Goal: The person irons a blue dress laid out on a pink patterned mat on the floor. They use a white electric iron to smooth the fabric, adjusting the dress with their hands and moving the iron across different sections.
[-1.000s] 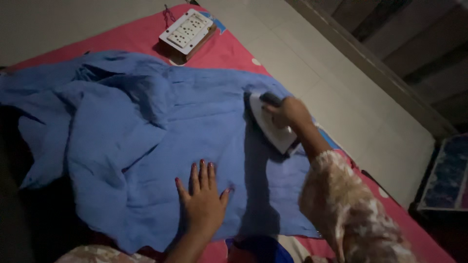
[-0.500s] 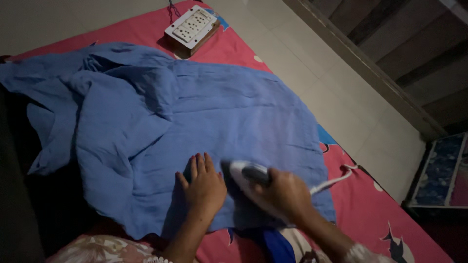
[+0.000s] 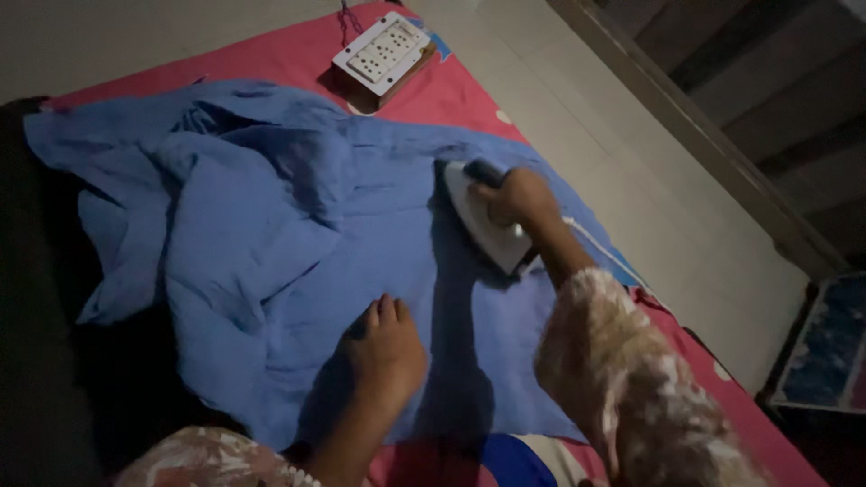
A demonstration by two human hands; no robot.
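A blue garment lies spread over a red patterned sheet, crumpled on its left side. My right hand grips the dark handle of a white iron, which rests on the far right part of the cloth. Its white cord trails off toward the right. My left hand presses down on the near part of the garment, fingers pointing away from me and close together. Both sleeves are light and floral.
A white socket board on a wooden base sits at the far edge of the sheet. Pale floor tiles run along the right, bordered by a dark wooden frame. A blue patterned object stands at the right edge.
My right hand has pushed the iron from the near edge of the cloth, beside my left hand, out to the far right part. My left hand's fingers have drawn together.
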